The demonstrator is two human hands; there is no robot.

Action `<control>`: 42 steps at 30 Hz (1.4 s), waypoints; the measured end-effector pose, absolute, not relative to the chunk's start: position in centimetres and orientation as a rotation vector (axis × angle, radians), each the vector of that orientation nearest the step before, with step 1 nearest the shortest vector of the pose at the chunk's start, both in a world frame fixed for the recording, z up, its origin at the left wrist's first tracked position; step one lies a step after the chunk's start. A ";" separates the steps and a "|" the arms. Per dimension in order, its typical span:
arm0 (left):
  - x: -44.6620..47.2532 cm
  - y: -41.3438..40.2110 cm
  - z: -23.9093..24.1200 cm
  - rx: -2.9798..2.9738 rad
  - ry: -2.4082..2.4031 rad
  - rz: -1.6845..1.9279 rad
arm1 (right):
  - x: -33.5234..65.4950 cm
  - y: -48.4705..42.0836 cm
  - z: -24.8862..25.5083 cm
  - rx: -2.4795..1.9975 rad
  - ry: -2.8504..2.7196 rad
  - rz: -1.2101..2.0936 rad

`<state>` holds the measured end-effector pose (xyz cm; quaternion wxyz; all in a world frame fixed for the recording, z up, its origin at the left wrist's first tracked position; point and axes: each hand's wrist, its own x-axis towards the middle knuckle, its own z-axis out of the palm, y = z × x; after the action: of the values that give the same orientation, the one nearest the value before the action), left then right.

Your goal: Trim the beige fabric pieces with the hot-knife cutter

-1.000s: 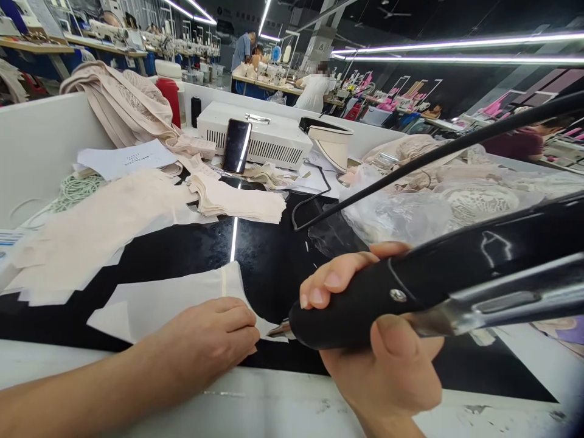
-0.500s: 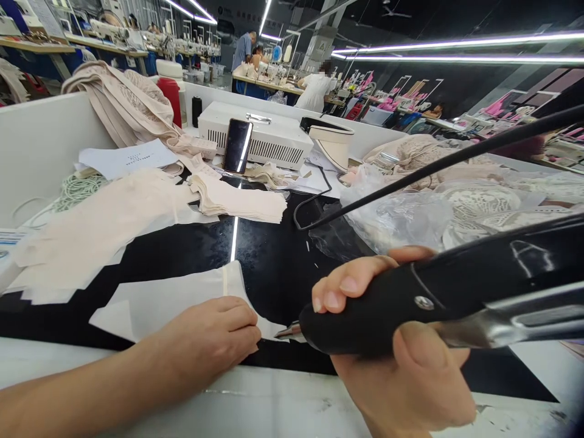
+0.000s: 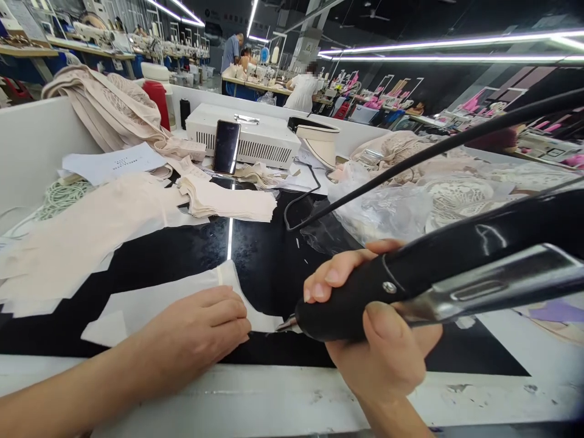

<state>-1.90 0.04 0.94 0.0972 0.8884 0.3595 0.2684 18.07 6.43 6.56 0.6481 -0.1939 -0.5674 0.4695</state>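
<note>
My left hand (image 3: pixel 205 322) is closed, fingers pressed together, on a thin white fabric piece (image 3: pixel 155 298) lying on the black work surface (image 3: pixel 264 274). The piece has a curved right edge and a narrow tail. My right hand (image 3: pixel 383 347) wraps round a thick black corded hand tool (image 3: pixel 351 298) with a metal lever (image 3: pixel 497 286) along its side. My thumb rests by the lever's near end. The tool's pointed metal tip (image 3: pixel 287 324) is at the fabric's narrow right end; whether it touches the cloth I cannot tell.
Pale fabric pieces (image 3: pixel 86 237) lie at left, with another stack (image 3: pixel 232 204) at mid-table. A phone (image 3: pixel 226 147) leans on a white vented box (image 3: pixel 264 149). A black cable (image 3: pixel 438 146) crosses the right side above plastic bags (image 3: pixel 378 207). People and sewing machines are farther back.
The view has shifted slightly, and most of the scene sits further left. The tool and my right hand have moved a little left and up in view. My left hand stays on the fabric.
</note>
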 end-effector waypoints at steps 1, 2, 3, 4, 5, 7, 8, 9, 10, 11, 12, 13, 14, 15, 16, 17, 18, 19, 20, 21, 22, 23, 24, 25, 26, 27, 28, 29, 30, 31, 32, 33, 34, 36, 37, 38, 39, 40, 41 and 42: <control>-2.2 0.2 1.0 2.633 1.087 0.801 | 18.2 6.7 6.5 -0.444 -1.293 1.047; -2.4 0.4 1.1 2.638 1.114 0.791 | 18.4 7.1 6.4 -0.456 -1.294 1.028; -2.7 0.6 1.1 2.644 1.142 0.772 | 18.6 7.5 6.3 -0.471 -1.290 1.005; -3.0 0.8 1.1 2.655 1.167 0.757 | 18.7 8.0 6.3 -0.487 -1.282 0.983; -3.2 1.0 1.0 2.668 1.189 0.752 | 18.9 8.5 6.2 -0.497 -1.272 0.964; -3.6 1.4 0.8 2.689 1.220 0.764 | 18.9 9.5 6.0 -0.493 -1.257 0.945; -3.8 1.5 0.7 2.694 1.221 0.771 | 18.9 10.0 6.0 -0.484 -1.253 0.944; -3.9 1.6 0.6 2.692 1.220 0.773 | 18.8 10.4 5.9 -0.473 -1.248 0.947; -3.9 1.6 0.5 2.681 1.221 0.774 | 18.7 10.7 5.9 -0.465 -1.244 0.952; -3.9 1.5 0.5 2.663 1.223 0.769 | 18.5 10.9 6.0 -0.459 -1.238 0.955; -3.9 1.4 0.5 2.639 1.230 0.760 | 18.3 11.1 6.0 -0.454 -1.233 0.959; -3.8 1.2 0.5 2.610 1.244 0.744 | 18.1 11.1 6.1 -0.450 -1.227 0.964; -3.7 1.0 0.7 2.574 1.263 0.718 | 17.9 11.1 6.2 -0.447 -1.221 0.971; -3.6 0.9 0.9 2.535 1.278 0.686 | 17.7 11.1 6.4 -0.443 -1.215 0.980; -3.5 0.7 1.2 2.491 1.292 0.643 | 17.5 11.0 6.5 -0.441 -1.209 0.991; -3.4 0.6 1.6 2.445 1.304 0.596 | 17.4 10.9 6.6 -0.439 -1.205 1.004; -3.3 0.6 2.1 2.399 1.314 0.544 | 17.3 10.8 6.6 -0.439 -1.203 1.015; -3.2 0.8 2.7 2.362 1.319 0.486 | 17.1 10.7 6.6 -0.441 -1.206 1.024; -3.2 1.1 3.2 2.340 1.326 0.430 | 17.0 10.6 6.6 -0.448 -1.210 1.029; -3.2 1.5 3.7 2.338 1.338 0.385 | 16.9 10.6 6.6 -0.458 -1.215 1.029; -3.2 2.0 4.1 2.358 1.352 0.357 | 16.8 10.6 6.5 -0.471 -1.217 1.027; -3.2 2.6 4.4 2.397 1.361 0.353 | 16.7 10.6 6.4 -0.482 -1.220 1.027; -3.2 3.2 4.4 2.444 1.362 0.370 | 16.6 10.7 6.4 -0.488 -1.223 1.029; -3.2 3.9 4.4 2.489 1.347 0.402 | 16.5 10.7 6.4 -0.489 -1.227 1.034; -3.2 4.5 4.2 2.515 1.321 0.440 | 16.3 10.7 6.4 -0.486 -1.231 1.038; -3.2 5.1 3.9 2.524 1.288 0.470 | 16.2 10.7 6.4 -0.482 -1.236 1.040; -3.2 5.6 3.7 2.517 1.263 0.480 | 16.1 10.7 6.5 -0.481 -1.239 1.040; -3.1 6.0 3.4 2.502 1.245 0.473 | 15.9 10.7 6.5 -0.480 -1.240 1.039; -3.0 6.2 3.3 2.485 1.233 0.449 | 15.8 10.7 6.6 -0.481 -1.240 1.040; -3.0 6.4 3.1 2.468 1.229 0.414 | 15.7 10.7 6.6 -0.480 -1.241 1.043; -2.9 6.5 3.1 2.453 1.228 0.375 | 15.6 10.7 6.6 -0.479 -1.244 1.048; -2.8 6.6 3.1 2.441 1.225 0.340 | 15.5 10.7 6.6 -0.477 -1.247 1.053; -2.7 6.6 3.1 2.431 1.225 0.309 | 15.4 10.7 6.6 -0.477 -1.249 1.056; -2.7 6.6 3.1 2.419 1.232 0.256 | 15.2 10.8 6.6 -0.483 -1.247 1.064; -2.8 6.6 3.1 2.420 1.235 0.235 | 15.1 10.8 6.6 -0.481 -1.243 1.069; -2.9 6.6 3.1 2.425 1.241 0.220 | 15.1 10.8 6.7 -0.476 -1.240 1.075; -2.9 6.5 3.0 2.433 1.247 0.211 | 15.0 10.8 6.7 -0.469 -1.238 1.082; -3.0 6.5 3.0 2.443 1.254 0.203 | 14.9 10.8 6.8 -0.463 -1.238 1.088; -3.1 6.5 3.0 2.450 1.258 0.193 | 14.8 10.8 6.8 -0.462 -1.237 1.090; -3.2 6.5 3.0 2.454 1.265 0.182 | 14.7 10.7 6.9 -0.465 -1.237 1.091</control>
<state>-3.20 6.46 2.97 0.1861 0.8714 0.4492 0.0647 14.73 10.72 6.90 0.6548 -0.2049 -0.5457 0.4811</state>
